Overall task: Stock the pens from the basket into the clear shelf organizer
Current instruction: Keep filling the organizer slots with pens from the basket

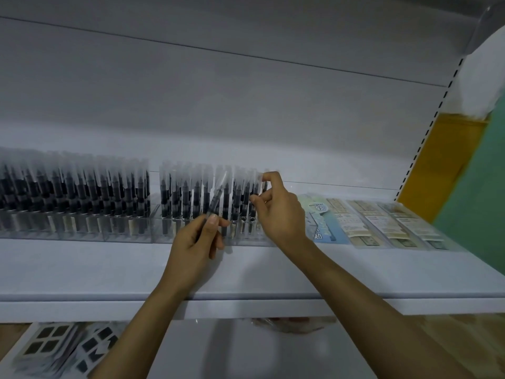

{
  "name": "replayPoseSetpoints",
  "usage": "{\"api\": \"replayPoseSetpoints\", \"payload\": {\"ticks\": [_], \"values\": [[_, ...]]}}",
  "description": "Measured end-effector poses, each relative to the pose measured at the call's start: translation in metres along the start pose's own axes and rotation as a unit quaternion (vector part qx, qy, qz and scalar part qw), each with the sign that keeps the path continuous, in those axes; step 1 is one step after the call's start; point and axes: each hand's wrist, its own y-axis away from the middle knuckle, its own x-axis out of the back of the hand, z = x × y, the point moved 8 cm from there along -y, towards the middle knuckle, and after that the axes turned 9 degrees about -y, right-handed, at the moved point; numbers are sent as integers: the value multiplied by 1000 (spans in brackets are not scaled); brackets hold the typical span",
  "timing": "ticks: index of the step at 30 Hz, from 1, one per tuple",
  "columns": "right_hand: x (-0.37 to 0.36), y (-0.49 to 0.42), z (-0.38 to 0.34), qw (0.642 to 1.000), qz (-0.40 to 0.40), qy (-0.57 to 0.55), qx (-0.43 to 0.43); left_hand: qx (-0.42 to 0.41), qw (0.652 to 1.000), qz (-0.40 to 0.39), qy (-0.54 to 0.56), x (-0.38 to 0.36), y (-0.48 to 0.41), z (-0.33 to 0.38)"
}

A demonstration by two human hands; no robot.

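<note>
Your left hand (pixel 196 236) gripped a tilted pen (pixel 217 195) by its lower end. Your thumb and fingers (pixel 213 220) were curled round the barrel, and its frosted cap leaned up and to the right across the row behind it. Your right hand (pixel 281 212) was just beside it to the right, the two hands close but not touching. There your thumb and curled fingers (pixel 258 199) pinched the end pen (pixel 264 184), which stood upright at the right end of the row, with your other fingers folded loosely underneath.

The clear organizer (pixel 246 240) ran along the back of the white shelf (pixel 82 269), from its left edge to about the middle. The standing pens (pixel 180 195) packed it tightly, all upright, with dark barrels and pale translucent caps. The tilted pen was in front of them, over the organizer's right part.

To the right of the organizer, flat packets (pixel 382 222) lay side by side towards the shelf's right edge. Dark-patterned packs (pixel 52 348) lay on the lower shelf (pixel 246 351), at its left.
</note>
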Motion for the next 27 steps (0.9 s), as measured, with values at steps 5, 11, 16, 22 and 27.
{"api": "replayPoseSetpoints", "payload": {"ticks": [5, 11, 16, 22, 27], "values": [[-3, 1, 1, 1000, 7, 1, -9, 5, 1000, -2, 0, -1, -1, -1], [-2, 5, 3, 999, 20, -27, -17, -2, 1000, -10, -2, -1, 0, -1], [16, 11, 5, 993, 55, -101, -18, -5, 1000, -20, -8, -3, 1, 0], [8, 26, -9, 965, 3, -259, -41, -34, 998, -39, -47, -9, 1, 4], [-6, 33, -19, 934, -43, -346, -80, -60, 995, -40, -73, -10, 2, 9]]}}
